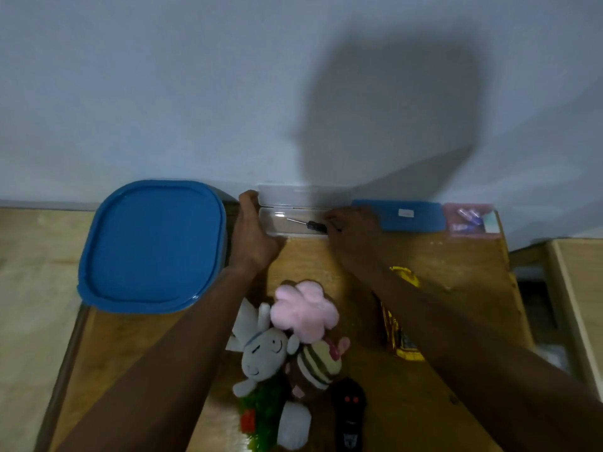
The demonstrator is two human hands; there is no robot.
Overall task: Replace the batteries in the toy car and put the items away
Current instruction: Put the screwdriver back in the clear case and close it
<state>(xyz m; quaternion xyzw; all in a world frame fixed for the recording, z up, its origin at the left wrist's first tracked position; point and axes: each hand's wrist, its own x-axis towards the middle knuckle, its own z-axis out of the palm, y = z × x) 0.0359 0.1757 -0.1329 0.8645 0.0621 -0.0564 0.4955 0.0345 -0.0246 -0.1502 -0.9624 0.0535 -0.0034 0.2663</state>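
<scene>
Screwdriver (306, 224) in case (276, 227); left hand (253, 234) holds it

The worktop (440, 256) was bare wood with visible grain and a low satin sheen, and the wall (163, 93) behind it was smooth and matt. The blue lid (153, 243) was smooth moulded plastic with a faint gloss, while the clear case (280, 223) was glossy transparent plastic holding a screwdriver (306, 224) with a thin bright metal shaft and a dark matt handle. The plush toys (303, 308) were soft, fuzzy cloth, the yellow packet (403, 340) was shiny, foil-like film, and the black toy (349, 412) was glossy plastic.
</scene>
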